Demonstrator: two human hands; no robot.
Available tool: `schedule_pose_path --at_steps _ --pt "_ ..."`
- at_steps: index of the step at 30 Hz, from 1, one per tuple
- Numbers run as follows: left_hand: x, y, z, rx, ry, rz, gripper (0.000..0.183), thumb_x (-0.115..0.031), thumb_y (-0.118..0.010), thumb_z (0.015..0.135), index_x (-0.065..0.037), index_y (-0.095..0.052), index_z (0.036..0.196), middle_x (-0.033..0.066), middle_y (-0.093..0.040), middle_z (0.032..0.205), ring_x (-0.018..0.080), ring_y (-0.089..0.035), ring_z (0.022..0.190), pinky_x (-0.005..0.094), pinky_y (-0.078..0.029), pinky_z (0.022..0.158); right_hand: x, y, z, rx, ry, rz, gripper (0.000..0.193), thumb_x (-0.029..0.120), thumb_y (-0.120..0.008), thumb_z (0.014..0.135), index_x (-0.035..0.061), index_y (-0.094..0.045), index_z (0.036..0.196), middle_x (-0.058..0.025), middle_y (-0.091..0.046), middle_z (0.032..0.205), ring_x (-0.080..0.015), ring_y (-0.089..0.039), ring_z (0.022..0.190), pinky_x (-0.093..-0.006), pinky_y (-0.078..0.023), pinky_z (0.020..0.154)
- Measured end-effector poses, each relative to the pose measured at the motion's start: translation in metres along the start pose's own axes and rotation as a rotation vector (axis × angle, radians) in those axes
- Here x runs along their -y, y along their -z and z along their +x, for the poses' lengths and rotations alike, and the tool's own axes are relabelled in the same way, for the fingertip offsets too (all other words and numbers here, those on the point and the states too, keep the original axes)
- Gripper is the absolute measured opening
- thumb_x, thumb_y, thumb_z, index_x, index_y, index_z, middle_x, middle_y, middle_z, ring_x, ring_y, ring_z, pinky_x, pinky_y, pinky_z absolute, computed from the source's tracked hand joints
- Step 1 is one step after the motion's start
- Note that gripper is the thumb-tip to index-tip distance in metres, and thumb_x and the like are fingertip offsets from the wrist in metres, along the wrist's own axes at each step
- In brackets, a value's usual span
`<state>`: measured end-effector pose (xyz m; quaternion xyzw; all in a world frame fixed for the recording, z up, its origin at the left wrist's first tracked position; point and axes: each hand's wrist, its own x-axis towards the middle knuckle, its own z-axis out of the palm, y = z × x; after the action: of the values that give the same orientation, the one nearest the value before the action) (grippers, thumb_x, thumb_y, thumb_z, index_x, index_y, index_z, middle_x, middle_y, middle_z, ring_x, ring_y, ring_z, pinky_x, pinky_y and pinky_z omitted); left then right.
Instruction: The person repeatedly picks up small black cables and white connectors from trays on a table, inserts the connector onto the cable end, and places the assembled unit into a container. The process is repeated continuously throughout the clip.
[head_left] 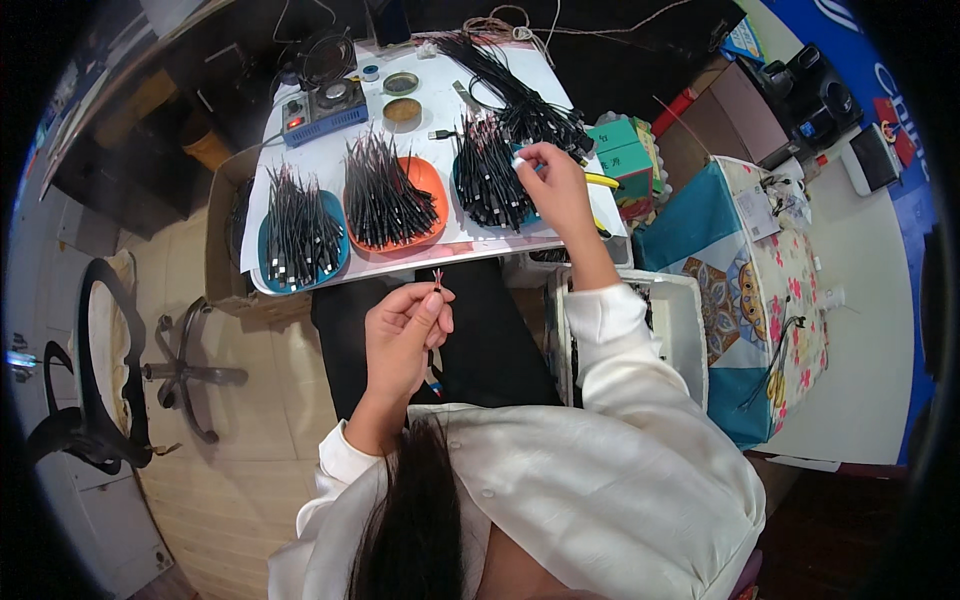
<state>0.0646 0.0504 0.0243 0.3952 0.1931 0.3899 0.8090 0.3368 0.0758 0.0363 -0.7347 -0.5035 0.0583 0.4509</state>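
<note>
My left hand is closed in a pinch in front of the table edge, above my lap. Between its thumb and fingers stands a short black cable, its thin reddish wire ends pointing up. My right hand reaches over the right-hand heap of black cables, thumb and index finger closed together. Something small and white shows at those fingertips; I cannot make out what they hold. Left of that heap, more short cables lie in an orange tray, and others in a blue tray.
A blue soldering station and two round tins stand at the table's back left. Long black cables spread at the back right, near green boxes. A white foam box stands beside my right arm; an office chair is far left.
</note>
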Motion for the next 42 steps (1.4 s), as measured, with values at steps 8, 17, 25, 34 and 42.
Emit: schedule_pose_path --at_steps 8,17,25,34,42 --pt "0.002 0.005 -0.005 -0.033 0.012 0.017 0.014 -0.008 -0.056 0.097 0.004 -0.063 0.101 0.0052 -0.059 0.072 0.0039 -0.041 0.054 0.0188 -0.031 0.049 -0.012 -0.028 0.021 0.055 -0.041 -0.410 0.023 0.027 -0.069 0.081 0.0039 -0.068 0.082 -0.0113 -0.068 0.076 -0.0290 -0.067 0.074 -0.0395 -0.051 0.068" --pt "0.000 0.002 -0.016 -0.031 -0.013 -0.032 0.015 -0.009 -0.055 0.097 0.003 -0.063 0.100 0.0048 -0.058 0.072 0.0040 -0.041 0.054 0.0190 -0.030 0.048 -0.027 -0.025 0.033 0.080 -0.083 -0.322 0.020 0.024 -0.067 0.079 0.0041 -0.071 0.078 -0.0171 -0.069 0.081 -0.0357 -0.066 0.079 -0.0436 -0.052 0.073" --pt "0.001 0.004 -0.021 -0.096 0.028 -0.063 0.015 -0.010 -0.055 0.097 0.003 -0.063 0.100 0.0048 -0.058 0.072 0.0047 -0.041 0.054 0.0189 -0.029 0.048 -0.037 -0.016 0.041 0.136 -0.168 -0.558 0.019 0.026 -0.069 0.078 0.0077 -0.074 0.082 -0.0153 -0.069 0.080 -0.0333 -0.067 0.078 -0.0420 -0.054 0.073" --pt "0.002 0.002 -0.018 -0.098 0.019 -0.053 0.015 -0.009 -0.055 0.097 0.004 -0.063 0.100 0.0051 -0.058 0.072 0.0047 -0.042 0.054 0.0187 -0.030 0.048 -0.035 -0.015 0.037 0.104 -0.181 -0.517 0.018 0.025 -0.069 0.076 0.0103 -0.075 0.084 -0.0129 -0.070 0.082 -0.0313 -0.068 0.080 -0.0409 -0.054 0.073" --pt "0.003 0.001 -0.023 -0.092 0.007 -0.066 0.016 -0.010 -0.056 0.097 0.004 -0.063 0.100 0.0056 -0.059 0.073 0.0050 -0.041 0.054 0.0189 -0.029 0.048 -0.034 -0.015 0.032 0.077 -0.144 -0.506 0.018 0.025 -0.069 0.077 0.0079 -0.072 0.082 -0.0137 -0.070 0.078 -0.0307 -0.067 0.078 -0.0420 -0.053 0.071"
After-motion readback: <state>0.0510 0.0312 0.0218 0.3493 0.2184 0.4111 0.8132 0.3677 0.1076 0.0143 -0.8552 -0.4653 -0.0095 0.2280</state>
